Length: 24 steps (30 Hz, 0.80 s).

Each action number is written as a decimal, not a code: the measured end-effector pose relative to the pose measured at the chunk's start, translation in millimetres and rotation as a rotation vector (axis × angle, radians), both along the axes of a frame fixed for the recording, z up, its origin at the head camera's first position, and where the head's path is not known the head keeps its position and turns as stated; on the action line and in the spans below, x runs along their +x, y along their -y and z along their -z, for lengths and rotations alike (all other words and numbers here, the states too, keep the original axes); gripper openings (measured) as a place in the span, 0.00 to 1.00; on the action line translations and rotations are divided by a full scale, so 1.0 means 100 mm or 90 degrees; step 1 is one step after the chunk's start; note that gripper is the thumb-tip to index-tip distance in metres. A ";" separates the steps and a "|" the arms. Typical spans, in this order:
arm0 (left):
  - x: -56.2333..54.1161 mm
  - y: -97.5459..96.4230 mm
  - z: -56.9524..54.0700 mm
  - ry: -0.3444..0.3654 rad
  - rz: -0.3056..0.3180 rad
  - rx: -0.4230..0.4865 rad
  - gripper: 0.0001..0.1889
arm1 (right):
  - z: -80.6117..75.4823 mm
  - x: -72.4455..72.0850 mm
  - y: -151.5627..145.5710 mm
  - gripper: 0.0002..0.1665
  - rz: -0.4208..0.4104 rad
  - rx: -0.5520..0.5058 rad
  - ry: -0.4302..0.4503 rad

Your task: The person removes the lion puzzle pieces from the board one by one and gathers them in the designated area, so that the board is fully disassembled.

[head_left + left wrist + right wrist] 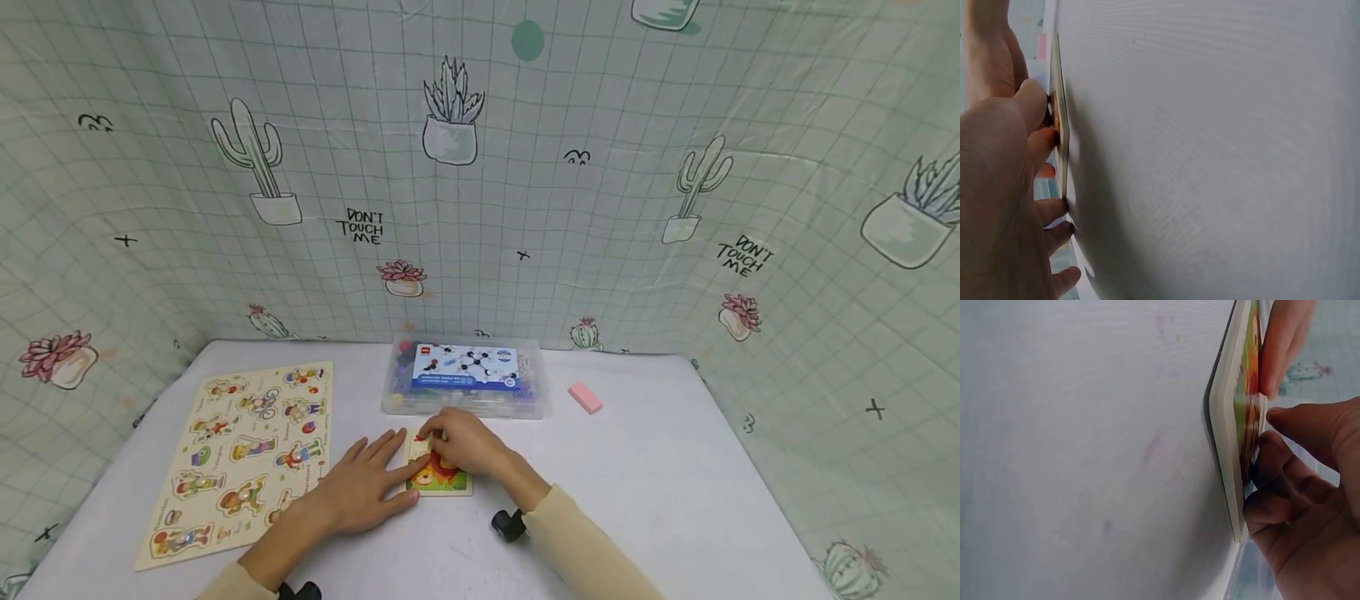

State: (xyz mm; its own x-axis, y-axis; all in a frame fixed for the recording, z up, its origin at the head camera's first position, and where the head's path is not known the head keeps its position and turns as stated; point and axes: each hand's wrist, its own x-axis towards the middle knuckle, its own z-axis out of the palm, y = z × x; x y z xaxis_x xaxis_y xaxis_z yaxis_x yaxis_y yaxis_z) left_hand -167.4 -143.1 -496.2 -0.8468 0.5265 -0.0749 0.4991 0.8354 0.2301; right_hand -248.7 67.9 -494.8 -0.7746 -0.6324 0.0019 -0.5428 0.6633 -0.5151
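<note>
A small wooden picture puzzle (452, 490), with an orange and red animal on green, lies flat on the white table in front of me. My left hand (360, 486) is spread palm-down at its left side, its index finger resting on the picture and other fingertips by the left edge. Over the upper part of the board, my right hand (471, 443) has bent fingers. In the right wrist view its fingertips (1267, 453) touch the picture surface, with the thumb a little apart. I cannot tell whether a piece is pinched there.
A larger wooden board (243, 458) with pictures of figures lies at the left. Behind the puzzle stands a clear plastic case (465, 408) with a blue molecular model label. A pink eraser-like block (585, 397) sits to its right. Patterned fabric (480, 208) hangs behind the table.
</note>
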 end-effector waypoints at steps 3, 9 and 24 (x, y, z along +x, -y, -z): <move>0.00 0.00 0.00 -0.002 0.000 -0.002 0.31 | 0.00 -0.01 0.03 0.11 -0.005 0.017 -0.004; 0.00 0.00 0.00 -0.001 0.006 0.010 0.30 | -0.02 -0.03 0.08 0.13 0.004 0.055 0.005; 0.00 0.02 -0.02 0.006 0.012 0.001 0.31 | -0.03 -0.10 0.13 0.14 -0.008 0.057 0.050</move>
